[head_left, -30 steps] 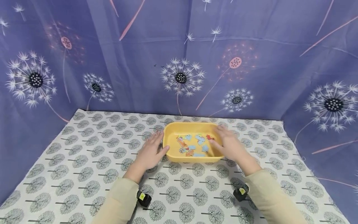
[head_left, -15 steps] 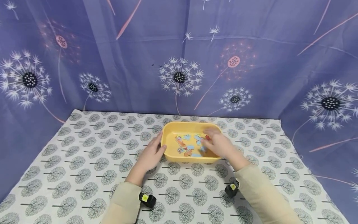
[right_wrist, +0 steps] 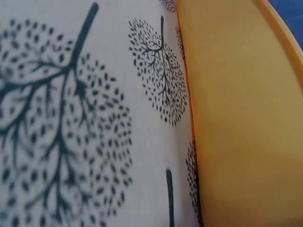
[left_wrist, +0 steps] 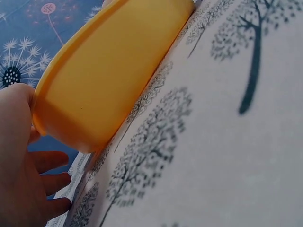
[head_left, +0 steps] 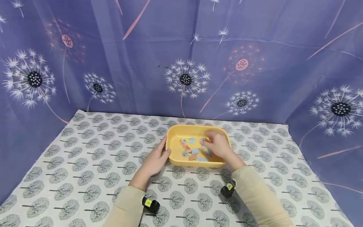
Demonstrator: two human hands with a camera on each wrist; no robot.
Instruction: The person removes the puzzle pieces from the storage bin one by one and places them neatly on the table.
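A yellow plastic bin (head_left: 173, 157) with rounded corners sits on the cloth-covered table. Flat cut-out pieces lie on its floor, among them an orange piece (head_left: 185, 147) and a light blue piece (head_left: 191, 140). At the bin's left end, my left hand (head_left: 154, 160) rests with its fingers along the outer wall and its thumb by the rim. The left wrist view shows several of its fingers (left_wrist: 56, 183) spread loosely. My right hand (head_left: 220, 145) reaches inside the bin, thumb and forefinger apart over a blue piece near the right side. Its other fingers are partly hidden.
White cloth (head_left: 93, 176) printed with grey trees covers the table. Behind it hangs a purple curtain (head_left: 141, 78) with dandelion prints. Each wrist carries a small black camera, one left (head_left: 151, 205) and one right (head_left: 228, 189). The right wrist view shows only cloth and the bin's outer wall (right_wrist: 241, 118).
My right hand has moved left from the bin's right rim into the bin, down over the pieces. My left hand stays at the left end, its fingers now closer to the wall.
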